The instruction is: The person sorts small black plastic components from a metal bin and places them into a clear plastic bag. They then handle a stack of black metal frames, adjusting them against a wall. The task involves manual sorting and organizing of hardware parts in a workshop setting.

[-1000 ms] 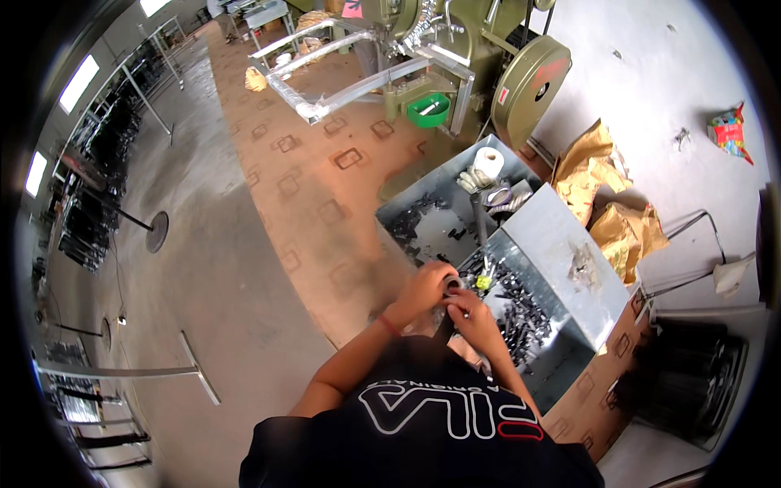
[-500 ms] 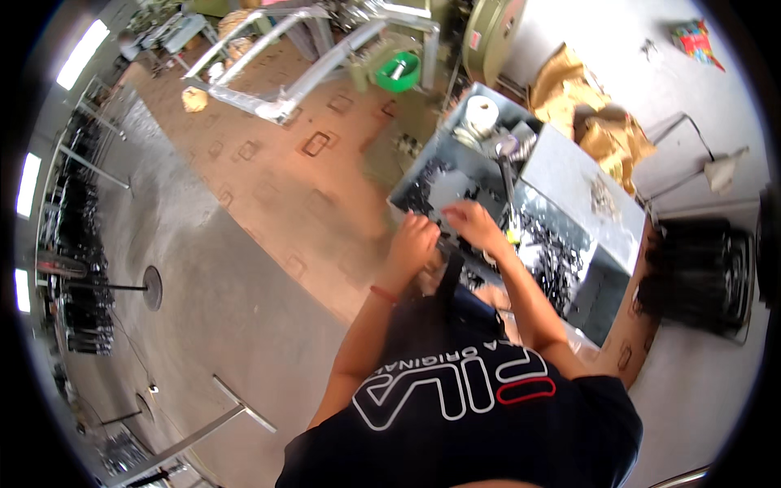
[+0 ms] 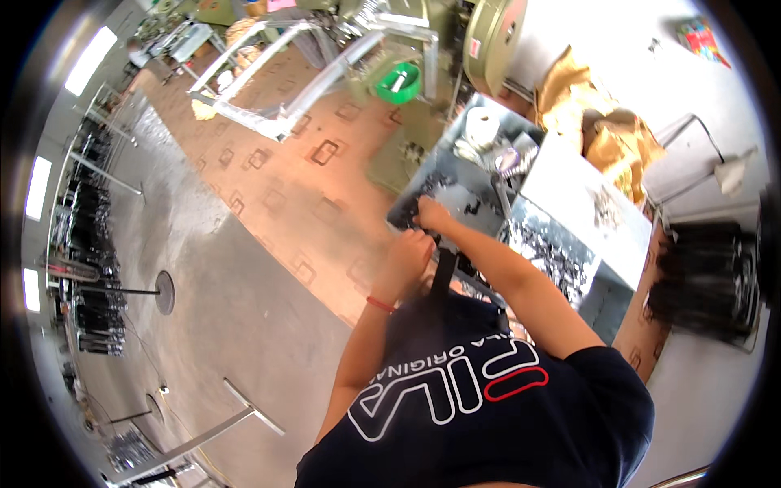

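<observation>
My left hand (image 3: 413, 250), a red band at its wrist, is closed with its fingers curled at the near left edge of a grey metal bin (image 3: 465, 195). What it holds, if anything, is hidden. Just beyond it, my right hand (image 3: 431, 213) reaches over the bin's left side. Its fingers are drawn together, and I cannot make out what is between them. Small black parts (image 3: 440, 180) lie scattered on the bin's floor around the right hand. A wide black strip (image 3: 443, 275) runs below my hands toward my body.
White rolls (image 3: 482, 126) sit in the bin's far compartment. To the right are a heap of black pieces (image 3: 547, 259), a pale flat panel (image 3: 582, 183) and brown paper (image 3: 622, 146). A green basin (image 3: 399, 83) and a metal frame (image 3: 305, 102) stand farther off; a black stack (image 3: 704, 276) stands right.
My right hand has moved left across the bin, its forearm now stretching over the near side. My left hand has shifted slightly down and stays closed. The whole view has tilted a little.
</observation>
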A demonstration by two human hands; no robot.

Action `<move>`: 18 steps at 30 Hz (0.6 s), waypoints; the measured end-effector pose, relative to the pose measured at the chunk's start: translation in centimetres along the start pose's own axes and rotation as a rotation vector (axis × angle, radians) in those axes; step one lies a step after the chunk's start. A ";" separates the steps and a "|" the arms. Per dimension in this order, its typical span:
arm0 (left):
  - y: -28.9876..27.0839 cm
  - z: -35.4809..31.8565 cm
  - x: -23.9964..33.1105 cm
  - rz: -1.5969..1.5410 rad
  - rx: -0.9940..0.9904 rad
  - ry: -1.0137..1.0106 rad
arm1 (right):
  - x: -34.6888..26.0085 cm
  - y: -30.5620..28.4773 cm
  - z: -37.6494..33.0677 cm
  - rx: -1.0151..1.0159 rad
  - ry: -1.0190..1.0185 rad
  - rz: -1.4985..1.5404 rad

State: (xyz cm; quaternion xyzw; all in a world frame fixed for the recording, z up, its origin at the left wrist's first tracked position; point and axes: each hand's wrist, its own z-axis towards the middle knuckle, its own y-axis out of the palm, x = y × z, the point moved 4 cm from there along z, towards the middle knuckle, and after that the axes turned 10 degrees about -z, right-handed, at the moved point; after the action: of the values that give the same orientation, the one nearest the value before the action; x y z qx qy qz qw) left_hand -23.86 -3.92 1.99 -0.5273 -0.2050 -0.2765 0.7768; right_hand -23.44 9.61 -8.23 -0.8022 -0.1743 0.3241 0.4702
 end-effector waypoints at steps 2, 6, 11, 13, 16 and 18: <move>0.1 0.5 0.5 0.061 0.032 -0.022 | -0.3 0.0 0.2 0.018 0.046 -0.033; 0.1 1.0 1.3 0.119 0.067 -0.072 | -0.9 0.1 0.3 -0.037 0.051 -0.124; 0.9 1.6 -0.5 0.039 0.011 -0.110 | 1.0 0.4 0.9 0.013 0.047 -0.019; 1.3 1.7 -1.5 -0.018 -0.016 -0.150 | 2.1 -0.1 0.7 0.175 0.028 0.127; 0.3 2.8 -1.7 -0.068 -0.089 -0.162 | 3.4 -2.1 -0.3 0.282 -0.005 0.254; 0.9 3.2 -2.3 -0.120 -0.087 -0.136 | 4.9 -3.6 -2.0 0.240 0.076 0.356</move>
State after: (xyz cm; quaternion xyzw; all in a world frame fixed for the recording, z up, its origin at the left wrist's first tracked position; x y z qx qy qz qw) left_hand -25.11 -0.22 1.13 -0.5648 -0.2764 -0.2943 0.7197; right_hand -18.40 13.00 -6.22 -0.7701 0.0277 0.3901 0.5039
